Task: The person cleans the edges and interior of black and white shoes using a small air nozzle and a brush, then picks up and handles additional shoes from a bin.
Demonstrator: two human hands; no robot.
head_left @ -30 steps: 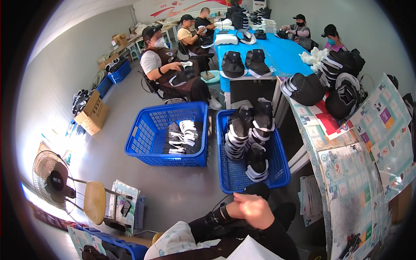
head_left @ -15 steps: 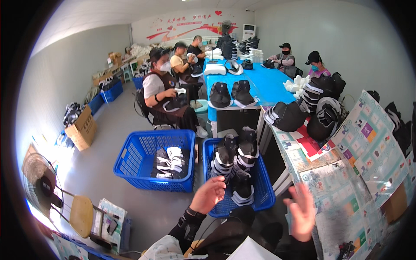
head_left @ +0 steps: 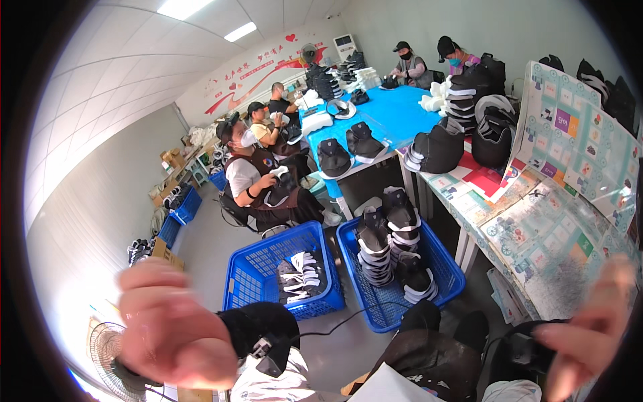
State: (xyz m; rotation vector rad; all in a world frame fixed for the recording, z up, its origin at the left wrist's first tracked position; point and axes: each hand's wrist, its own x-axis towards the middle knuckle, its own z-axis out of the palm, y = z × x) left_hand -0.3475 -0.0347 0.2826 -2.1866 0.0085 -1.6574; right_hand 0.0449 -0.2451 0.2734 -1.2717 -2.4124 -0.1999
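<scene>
My left hand (head_left: 175, 327) is raised close in at the lower left, blurred. Its fingers look bent, no object shows in it, and whether they close is unclear. A dark band with a buckle wraps that wrist. At the right edge my right hand (head_left: 593, 328) is also raised and blurred, fingers apart, nothing in it, in front of the patterned worktable (head_left: 536, 234). Between the hands, beyond my lap, stands a blue basket (head_left: 455, 276) with stacked black caps (head_left: 375, 244). Left of it, another blue basket (head_left: 234, 275) holds dark pieces with white bands (head_left: 301, 278).
A blue-covered table (head_left: 402, 110) carries caps and white molded pieces (head_left: 435, 97). Black cap stacks (head_left: 474, 94) stand at the worktable's far end. Co-workers sit around the table, the nearest a masked person (head_left: 258, 174) handling a cap. A fan (head_left: 110, 358) stands lower left.
Both hands have risen toward the camera and spread apart, the left going left and the right going right. The view has tilted and turned, showing more ceiling.
</scene>
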